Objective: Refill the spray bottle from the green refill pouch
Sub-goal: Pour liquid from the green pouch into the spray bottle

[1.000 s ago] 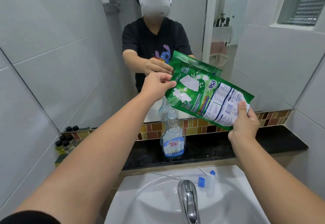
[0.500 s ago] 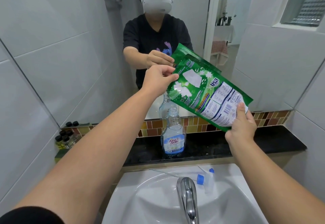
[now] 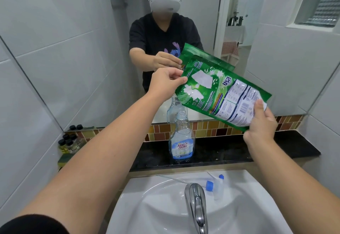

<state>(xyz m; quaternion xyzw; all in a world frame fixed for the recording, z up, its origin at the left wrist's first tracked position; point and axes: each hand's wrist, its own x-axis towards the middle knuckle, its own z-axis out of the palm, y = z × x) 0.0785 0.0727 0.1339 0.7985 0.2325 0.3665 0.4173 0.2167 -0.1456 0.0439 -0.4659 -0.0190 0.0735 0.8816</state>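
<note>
The green refill pouch (image 3: 217,92) hangs tilted in the air above the ledge, its top corner down to the left. My left hand (image 3: 165,83) pinches that top-left corner. My right hand (image 3: 261,125) grips the pouch's bottom edge at the lower right. Below the pouch's low corner stands the clear spray bottle (image 3: 181,138) with a blue label, upright and uncapped on the black ledge (image 3: 276,151). Its white and blue spray head (image 3: 215,186) with the dip tube lies on the sink's rim.
A white sink (image 3: 165,206) with a chrome tap (image 3: 196,204) is right in front of me. Several small dark-capped bottles (image 3: 69,142) and a sponge sit at the ledge's left end. A mirror above the ledge reflects a person with the pouch. Tiled walls close in on both sides.
Both hands have lifted the pouch slightly and tilted it more steeply, its top-left corner staying above the bottle's open neck. The bottle and spray head have not moved.
</note>
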